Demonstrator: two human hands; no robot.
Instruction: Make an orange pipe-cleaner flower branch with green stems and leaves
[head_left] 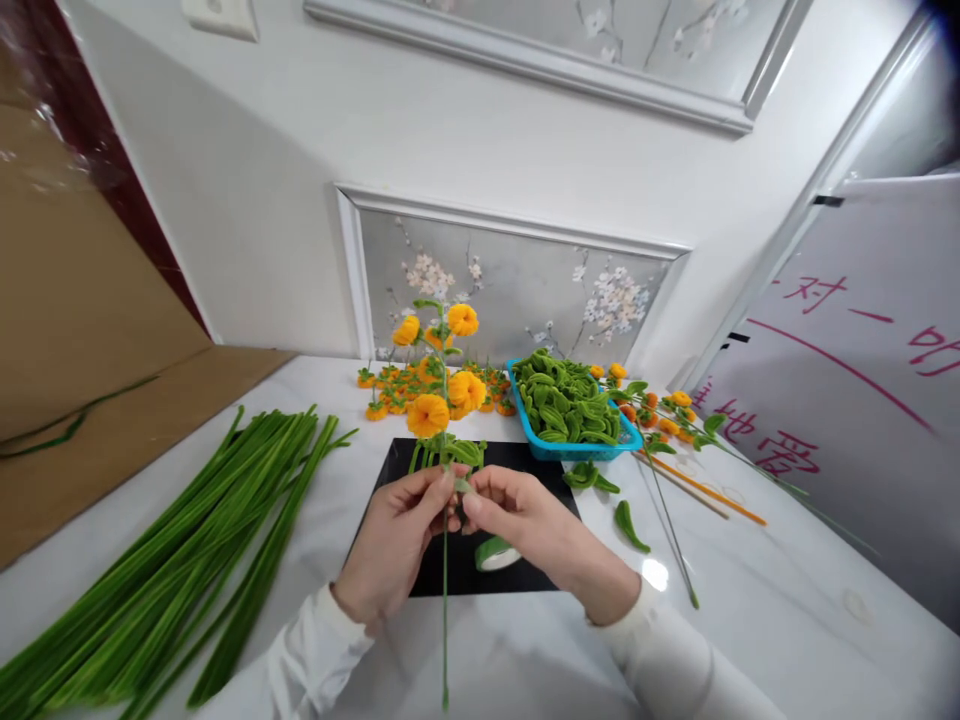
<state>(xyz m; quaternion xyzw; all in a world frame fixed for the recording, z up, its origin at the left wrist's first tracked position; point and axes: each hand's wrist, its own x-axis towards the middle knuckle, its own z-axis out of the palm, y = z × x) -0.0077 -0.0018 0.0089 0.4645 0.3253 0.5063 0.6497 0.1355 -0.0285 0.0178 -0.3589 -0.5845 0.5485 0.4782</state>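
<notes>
My left hand is closed, pinching the thin green stem of a handmade orange flower spray that stands upright above my fingers. Green fuzzy leaves sit on the stem just over the pinch. Close beside it, my right hand is closed with its thumb and forefinger on a short piece of pale green floral tape at the stem. Under the right hand, a roll of green tape lies on a black mat, partly covered by the fingers.
Long green pipe cleaners lie in a bundle at the left. Behind the mat stands a blue basket heaped with green leaves. Several orange flower heads line the wall; finished sprays and a loose leaf lie right.
</notes>
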